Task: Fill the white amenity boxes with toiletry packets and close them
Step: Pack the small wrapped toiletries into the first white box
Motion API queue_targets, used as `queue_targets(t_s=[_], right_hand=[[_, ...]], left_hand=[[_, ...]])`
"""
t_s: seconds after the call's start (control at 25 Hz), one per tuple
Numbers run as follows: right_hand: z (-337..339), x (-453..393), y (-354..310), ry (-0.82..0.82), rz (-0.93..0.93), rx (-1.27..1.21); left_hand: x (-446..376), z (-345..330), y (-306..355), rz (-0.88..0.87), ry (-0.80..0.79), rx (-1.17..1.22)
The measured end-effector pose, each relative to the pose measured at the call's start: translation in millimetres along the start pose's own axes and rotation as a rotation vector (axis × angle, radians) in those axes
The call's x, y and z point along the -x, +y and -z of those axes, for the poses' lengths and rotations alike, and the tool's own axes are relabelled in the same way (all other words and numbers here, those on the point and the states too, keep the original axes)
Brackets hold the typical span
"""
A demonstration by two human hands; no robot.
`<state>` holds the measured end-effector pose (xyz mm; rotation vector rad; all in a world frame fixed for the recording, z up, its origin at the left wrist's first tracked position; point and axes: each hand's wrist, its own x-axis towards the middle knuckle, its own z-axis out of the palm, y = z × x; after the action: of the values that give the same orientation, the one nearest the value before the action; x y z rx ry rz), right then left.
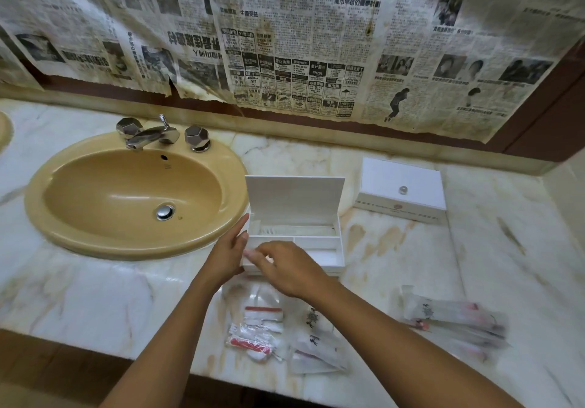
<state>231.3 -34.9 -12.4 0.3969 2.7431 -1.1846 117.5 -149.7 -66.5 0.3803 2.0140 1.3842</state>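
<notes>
— Trouble first: where do you see it?

— At the open amenity box point(294, 243). It sits on the marble counter point(95, 297) just beside the sink point(136, 195), lid point(294, 200) standing upright. The left hand point(226, 257) is against its left wall, fingers straight, steadying it. If that hand pushes too hard, the light box could slide or the lid could drop shut.

— And the right hand point(285, 267)?

— Over the front left compartment, fingers curled. It may be pinching a small packet, but blur hides the fingertips, so I cannot tell.

— Anything else?

— Loose toiletry packets point(262, 331) lie near the counter's front edge; a forearm sweep could knock them off. More packets point(452, 319) lie to the right. The second box point(402, 191) sits closed, well apart.
</notes>
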Motion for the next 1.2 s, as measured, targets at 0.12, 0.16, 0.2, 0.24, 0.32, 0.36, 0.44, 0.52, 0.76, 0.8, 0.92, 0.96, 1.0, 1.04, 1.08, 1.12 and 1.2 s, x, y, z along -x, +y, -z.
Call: queue_targets(t_s=[0.12,0.16,0.2,0.24,0.32,0.36,0.44,0.52,0.76,0.8,0.92,0.96,1.0,1.04,1.08,1.12,1.2], right_hand=[[11,29,10,0.209,0.010,-0.210],[12,40,17,0.222,-0.019,-0.244],[11,50,24,0.212,-0.048,-0.248],[8,59,33,0.188,-0.083,-0.220],[-3,75,50,0.114,-0.168,-0.102],[-8,81,58,0.068,-0.206,-0.035],[-17,90,69,-0.020,-0.252,0.081],[-23,92,72,-0.051,-0.269,0.157],[-26,89,73,0.057,-0.240,0.180],[-26,90,72,0.072,-0.229,0.166],[-27,94,72,0.062,-0.212,0.170],[-28,94,71,0.039,-0.207,0.211],[-29,93,71,0.017,-0.202,0.255],[-30,92,71,0.000,-0.200,0.285],[-30,92,70,-0.010,-0.200,0.301],[-31,91,70,-0.018,-0.203,0.308],[-33,91,69,-0.021,-0.195,0.334]], left_hand=[[5,-3,5,0.020,0.003,-0.002],[5,-2,4,0.017,0.008,-0.008],[3,-1,2,0.017,0.013,-0.014],[2,-1,0,0.023,0.016,-0.019],[1,-1,-2,0.034,0.028,-0.052],[1,-1,-2,0.036,0.037,-0.076],[0,-1,-4,0.019,0.060,-0.131],[-2,-1,-6,0.008,0.076,-0.154],[-3,-2,-5,0.037,0.070,-0.169],[-4,-2,-5,0.036,0.069,-0.170],[-5,-2,-6,0.044,0.075,-0.158],[-6,-1,-7,0.044,0.076,-0.152],[-5,-1,-6,0.043,0.073,-0.146],[-5,-1,-6,0.040,0.071,-0.137],[-5,-1,-6,0.038,0.069,-0.129],[-5,0,-6,0.039,0.067,-0.123],[-4,0,-5,0.039,0.065,-0.119]])
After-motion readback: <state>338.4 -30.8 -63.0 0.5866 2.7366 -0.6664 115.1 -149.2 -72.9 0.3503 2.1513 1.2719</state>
